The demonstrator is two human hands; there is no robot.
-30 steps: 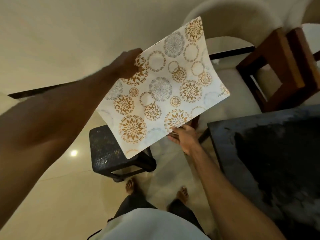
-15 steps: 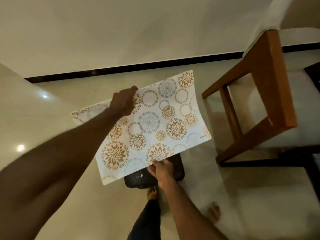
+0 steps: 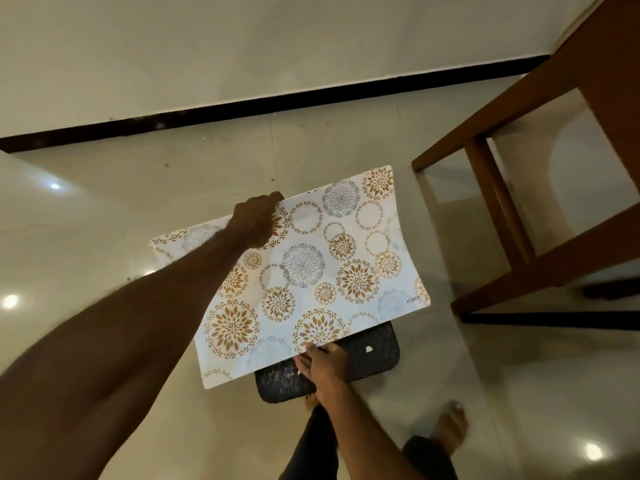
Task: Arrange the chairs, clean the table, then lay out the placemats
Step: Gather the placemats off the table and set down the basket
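I hold a white placemat (image 3: 311, 271) printed with gold and grey floral circles in the air over the floor. My left hand (image 3: 256, 220) grips its far edge, fingers curled over the top. My right hand (image 3: 322, 362) pinches the near edge from below. A second placemat edge (image 3: 173, 239) peeks out behind my left forearm. The mat sags slightly between both hands. A wooden chair (image 3: 540, 188) stands to the right, its legs and seat frame in view. The table is out of view.
A small dark woven stool (image 3: 367, 358) sits on the floor under the placemat, by my feet (image 3: 450, 427). The glossy tiled floor (image 3: 138, 188) meets a cream wall with a black skirting (image 3: 277, 102) ahead.
My view has swung away from the dark table towards the wall. The placemat came lower and closer to the stool, still held by both hands. The chair now fills the right side.
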